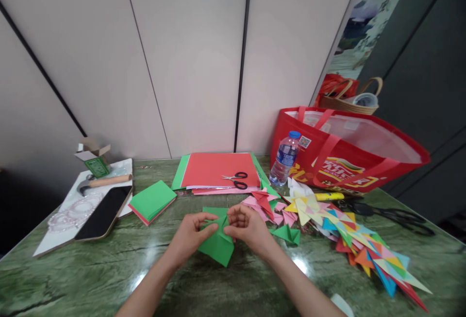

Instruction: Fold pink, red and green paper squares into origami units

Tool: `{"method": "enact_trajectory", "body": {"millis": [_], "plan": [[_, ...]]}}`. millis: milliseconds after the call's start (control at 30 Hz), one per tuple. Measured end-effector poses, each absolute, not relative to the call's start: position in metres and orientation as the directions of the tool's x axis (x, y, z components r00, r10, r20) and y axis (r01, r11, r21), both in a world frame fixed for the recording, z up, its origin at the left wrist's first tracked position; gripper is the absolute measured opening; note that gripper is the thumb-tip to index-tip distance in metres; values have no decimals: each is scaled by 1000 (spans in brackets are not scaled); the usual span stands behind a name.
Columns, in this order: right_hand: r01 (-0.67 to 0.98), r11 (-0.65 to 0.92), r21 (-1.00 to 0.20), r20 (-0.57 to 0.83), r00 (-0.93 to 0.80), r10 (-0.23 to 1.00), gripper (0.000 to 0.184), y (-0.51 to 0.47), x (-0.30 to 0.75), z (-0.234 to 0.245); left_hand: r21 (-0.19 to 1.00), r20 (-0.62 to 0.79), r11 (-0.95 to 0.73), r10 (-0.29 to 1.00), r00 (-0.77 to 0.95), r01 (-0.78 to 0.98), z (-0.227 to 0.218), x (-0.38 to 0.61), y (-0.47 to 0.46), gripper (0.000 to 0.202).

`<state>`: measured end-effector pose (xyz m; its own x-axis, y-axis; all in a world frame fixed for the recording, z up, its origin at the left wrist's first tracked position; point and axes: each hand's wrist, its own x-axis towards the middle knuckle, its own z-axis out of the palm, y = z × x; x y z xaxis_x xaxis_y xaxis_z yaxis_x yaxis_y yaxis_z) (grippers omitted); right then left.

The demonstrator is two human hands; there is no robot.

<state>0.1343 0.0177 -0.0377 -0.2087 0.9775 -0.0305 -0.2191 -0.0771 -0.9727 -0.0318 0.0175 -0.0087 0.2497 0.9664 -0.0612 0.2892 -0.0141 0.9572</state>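
A partly folded sheet of green paper is held between my two hands above the front middle of the table. My left hand grips its left side, thumb on top and fingers curled. On the upper right part, my right hand pinches the paper with thumb and fingers. Creases run across the sheet, and its lower corner points toward me. Just right of my right hand lies a folded green paper piece. Beyond it are pink folded pieces and a red one.
Small scissors lie on red paper sheets. A green paper stack, phone and hammer are left. Right stand a water bottle and red bag, near colourful folded paper stars and large black scissors.
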Motion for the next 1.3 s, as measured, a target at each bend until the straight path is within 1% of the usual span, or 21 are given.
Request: {"method": "enact_trajectory", "body": {"millis": [133, 433, 900, 1033, 1200, 1300], "plan": [[-212, -65, -975, -19, -212, 977, 36, 17, 134, -37, 962, -74, -1, 962, 263, 275, -9, -32, 17, 35], [-187, -52, -981, -7, -230, 973, 32, 17, 134, -37, 974, -146, 85, 943, 300, 209, -11, -32, 17, 46], [-131, -4, -991, 30, -257, 966, 25, 17, 136, -37, 976, -168, 111, 930, 326, 188, -12, -32, 17, 47], [-120, -5, -993, 27, -261, 965, 24, 17, 136, -37, 972, -163, 93, 927, 336, 216, -11, -33, 17, 48], [-101, 11, -995, 39, -276, 960, 25, 17, 135, -38, 941, -132, 17, 937, 323, 337, -6, -31, 15, 40], [-82, 37, -996, 59, -297, 953, 23, 17, 134, -39, 924, -138, 8, 940, 314, 383, -5, -29, 14, 41]]}}
